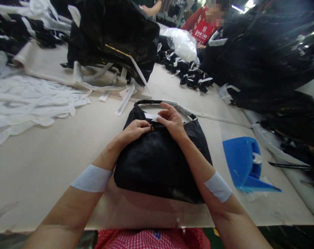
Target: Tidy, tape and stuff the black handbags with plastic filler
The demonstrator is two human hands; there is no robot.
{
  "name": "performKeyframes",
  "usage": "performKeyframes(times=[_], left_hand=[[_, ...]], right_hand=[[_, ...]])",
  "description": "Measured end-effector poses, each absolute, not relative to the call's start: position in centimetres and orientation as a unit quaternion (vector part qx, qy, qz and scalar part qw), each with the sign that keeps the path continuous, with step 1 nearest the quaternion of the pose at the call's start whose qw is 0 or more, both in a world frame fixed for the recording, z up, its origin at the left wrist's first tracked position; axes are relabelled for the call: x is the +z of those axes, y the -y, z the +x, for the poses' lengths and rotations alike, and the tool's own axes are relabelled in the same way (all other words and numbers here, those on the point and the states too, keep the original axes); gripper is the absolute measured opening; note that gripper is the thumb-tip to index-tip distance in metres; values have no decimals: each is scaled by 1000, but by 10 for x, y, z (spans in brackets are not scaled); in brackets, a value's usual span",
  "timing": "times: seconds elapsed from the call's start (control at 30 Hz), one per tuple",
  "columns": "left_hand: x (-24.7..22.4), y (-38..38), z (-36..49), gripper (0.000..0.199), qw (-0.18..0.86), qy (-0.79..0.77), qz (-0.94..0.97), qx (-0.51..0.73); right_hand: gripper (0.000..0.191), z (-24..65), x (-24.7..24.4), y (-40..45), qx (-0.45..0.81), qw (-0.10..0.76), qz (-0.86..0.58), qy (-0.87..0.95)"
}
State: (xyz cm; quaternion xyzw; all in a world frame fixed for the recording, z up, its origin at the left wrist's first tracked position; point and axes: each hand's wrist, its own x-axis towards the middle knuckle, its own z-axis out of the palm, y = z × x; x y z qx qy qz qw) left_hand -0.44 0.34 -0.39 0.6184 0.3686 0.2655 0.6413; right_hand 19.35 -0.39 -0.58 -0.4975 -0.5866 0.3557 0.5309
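A black handbag [159, 162] lies on the table before me, its strap [177, 106] partly wrapped in white material and lying beyond the opening. At the bag's top edge, my left hand [138, 129] is closed, thumb and fingers pinching the edge near a small metal piece. My right hand [171, 121] holds a small white strip [152, 117] between thumb and index finger, its other fingers raised, just right of my left hand. White bands wrap both forearms.
White strips [29, 100] are piled at left on the table [55, 166]. A large black bag [115, 38] stands beyond. At right lie a blue holder [241, 162] and heaped black bags [263, 52]. A person in red [203, 26] is across the table.
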Motion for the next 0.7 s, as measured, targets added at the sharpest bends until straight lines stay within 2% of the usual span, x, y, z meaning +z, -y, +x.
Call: performKeyframes(times=[0.07, 0.17, 0.27, 0.33, 0.4, 0.47, 0.53, 0.6, 0.7], left_hand=[[-5, -5, -5, 22, 628, -361, 635, 271], [-8, -7, -6, 17, 556, -338, 692, 313], [-11, -7, -5, 13, 497, -308, 730, 355], [-12, -6, -4, 15, 499, -298, 731, 358], [-12, -5, -4, 16, 510, -298, 724, 356], [-12, -5, -3, 16, 513, -302, 718, 359], [-11, -4, -3, 15, 518, -304, 711, 366], [-11, -4, -3, 15, 523, -305, 703, 373], [-11, -5, -3, 14, 527, -314, 695, 375]], right_hand=[[40, 193, -1, 6, 294, 510, -513, 624], [8, 187, 9, 8, 160, 397, -524, 736], [10, 181, 16, 8, 114, 294, -505, 804], [7, 180, 17, 8, 159, 301, -498, 797], [9, 183, 15, 9, 239, 344, -503, 756], [23, 189, 13, 12, 320, 373, -522, 698], [35, 195, 12, 15, 375, 362, -534, 666], [36, 197, 11, 18, 380, 334, -534, 678], [22, 195, 10, 20, 296, 337, -518, 729]])
